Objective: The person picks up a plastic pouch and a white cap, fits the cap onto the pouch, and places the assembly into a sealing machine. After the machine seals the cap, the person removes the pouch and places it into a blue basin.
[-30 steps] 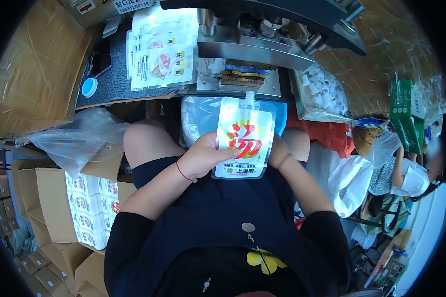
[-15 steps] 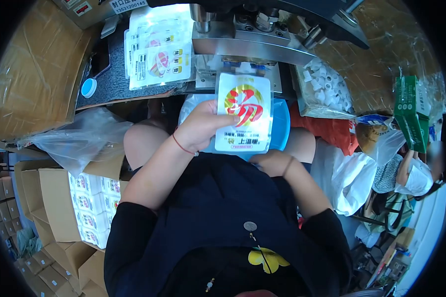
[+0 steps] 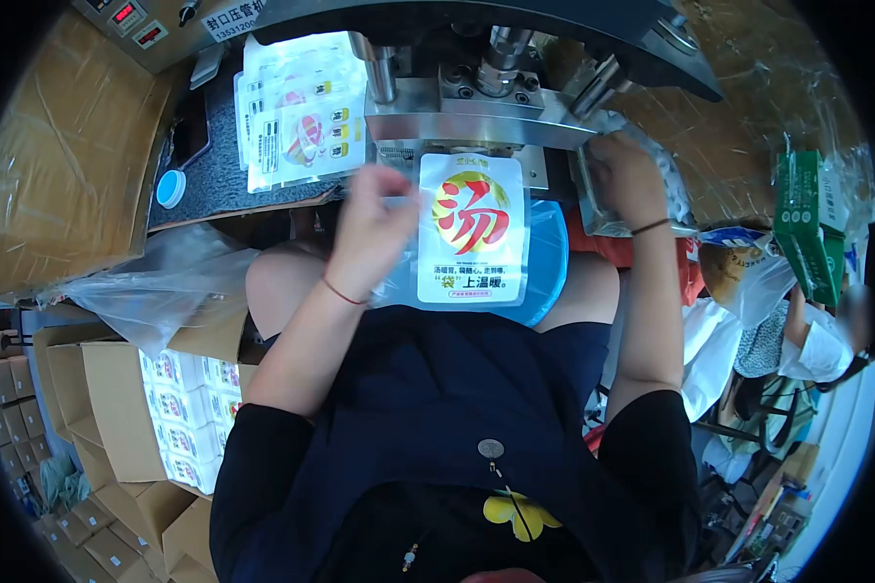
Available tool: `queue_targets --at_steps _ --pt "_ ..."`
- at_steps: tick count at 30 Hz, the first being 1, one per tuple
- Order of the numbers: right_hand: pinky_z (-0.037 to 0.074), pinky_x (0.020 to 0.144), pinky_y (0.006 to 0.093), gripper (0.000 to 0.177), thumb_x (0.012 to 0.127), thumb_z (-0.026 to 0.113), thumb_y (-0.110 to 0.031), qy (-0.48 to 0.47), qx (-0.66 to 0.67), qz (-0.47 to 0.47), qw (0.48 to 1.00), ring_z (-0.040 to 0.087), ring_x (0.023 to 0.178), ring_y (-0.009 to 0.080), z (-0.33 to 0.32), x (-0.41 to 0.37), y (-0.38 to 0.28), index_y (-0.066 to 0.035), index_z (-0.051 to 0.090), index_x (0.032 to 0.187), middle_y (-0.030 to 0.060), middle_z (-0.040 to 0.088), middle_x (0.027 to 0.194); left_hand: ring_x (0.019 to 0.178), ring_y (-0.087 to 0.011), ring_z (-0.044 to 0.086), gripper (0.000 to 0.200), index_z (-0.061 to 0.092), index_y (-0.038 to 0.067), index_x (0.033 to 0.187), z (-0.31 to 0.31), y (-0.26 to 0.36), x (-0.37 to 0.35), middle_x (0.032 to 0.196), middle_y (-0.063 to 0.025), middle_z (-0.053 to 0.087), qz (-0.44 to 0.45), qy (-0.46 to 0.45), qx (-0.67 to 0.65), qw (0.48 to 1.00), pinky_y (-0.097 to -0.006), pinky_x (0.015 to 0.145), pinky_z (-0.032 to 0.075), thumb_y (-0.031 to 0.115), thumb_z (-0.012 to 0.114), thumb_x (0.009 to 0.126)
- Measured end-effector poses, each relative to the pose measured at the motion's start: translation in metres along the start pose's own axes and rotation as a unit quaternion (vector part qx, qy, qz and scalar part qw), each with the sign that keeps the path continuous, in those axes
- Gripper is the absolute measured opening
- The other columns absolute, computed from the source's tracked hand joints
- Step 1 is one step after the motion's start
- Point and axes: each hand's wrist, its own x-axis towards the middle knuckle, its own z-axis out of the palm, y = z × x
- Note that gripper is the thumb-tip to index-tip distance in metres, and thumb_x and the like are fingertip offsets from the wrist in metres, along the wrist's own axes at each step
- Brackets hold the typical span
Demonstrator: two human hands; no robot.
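Note:
A white pouch [image 3: 473,233] with a large red character on a yellow disc hangs below the metal press [image 3: 481,124], its top edge at the press's lower part. My left hand [image 3: 377,228] is beside the pouch's left edge, its fingers bent and smeared by motion, so whether it grips anything does not show. My right hand [image 3: 634,183] reaches into the clear-lined bin of small white plastic spouts [image 3: 673,175] on the right. Its fingertips are hidden down among them.
Flat printed pouches [image 3: 306,136] lie stacked on the blue mat at left, near a round white-and-blue lid [image 3: 170,188]. A blue basin [image 3: 549,262] sits between the knees. An open carton [image 3: 122,408] holds packed pouches. A green box [image 3: 807,223] stands at right, with another person beyond.
My left hand has come off the pouch's face and moved left. The pouch now stays at the press. My right hand has gone from my lap up to the bin of spouts.

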Motion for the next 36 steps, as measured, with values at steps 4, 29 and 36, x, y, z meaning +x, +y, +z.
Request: queue_targets --at_steps 4,29,36 --pt "0.053 0.083 0.0469 0.028 0.086 0.068 -0.013 -0.003 0.022 0.108 0.994 0.064 0.101 0.0396 0.000 -0.001 -0.019 -0.008 0.066 0.114 0.0175 0.065 0.109 0.116 -0.0446 0.055 0.057 0.043 -0.003 0.138 -0.084 0.003 0.048 0.131 -0.0241 0.054 0.181 0.134 0.352 0.909 -0.0500 0.104 0.042 0.019 0.069 0.093" --pt "0.051 0.080 0.0314 0.012 0.093 0.069 -0.011 -0.072 0.467 -0.004 0.882 0.066 0.084 0.0200 -0.066 -0.010 -0.113 0.001 0.067 0.091 0.0091 0.070 0.090 0.095 -0.0082 0.064 0.035 0.068 -0.004 0.118 0.015 0.058 -0.062 0.107 -0.0056 0.073 -0.217 -0.304 -0.334 0.865 -0.0268 0.086 0.053 0.026 0.064 0.102" --pt "0.055 0.074 0.0401 0.034 0.087 0.072 -0.014 0.003 0.163 0.096 0.982 0.068 0.085 0.0309 -0.063 -0.019 -0.071 -0.009 0.062 0.120 0.0134 0.066 0.097 0.104 -0.0122 0.067 0.030 0.064 -0.003 0.124 0.028 0.054 -0.063 0.117 -0.0088 0.071 -0.258 -0.340 -0.403 0.810 -0.0297 0.095 0.053 0.009 0.068 0.097"
